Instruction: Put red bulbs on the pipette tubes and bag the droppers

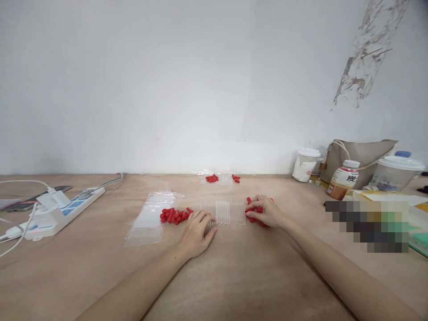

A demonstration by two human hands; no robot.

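A row of clear plastic tubes point(224, 212) lies on the wooden table point(234, 276) in front of me. My left hand point(196, 232) rests flat at the row's left end, fingers touching the tubes. A pile of small red caps point(174, 216) lies just left of that hand. My right hand point(265, 211) sits at the row's right end, its fingers curled over another pile of red caps point(251, 209); whether it pinches one I cannot tell. A stack of clear zip bags point(150, 218) lies further left.
A white power strip point(56, 213) with chargers and cables lies at the left. More red caps point(211, 178) sit on plastic near the wall. At the right stand a white cup point(305, 164), a drink bottle point(341, 179), a lidded tub point(394, 174) and a bag point(361, 156).
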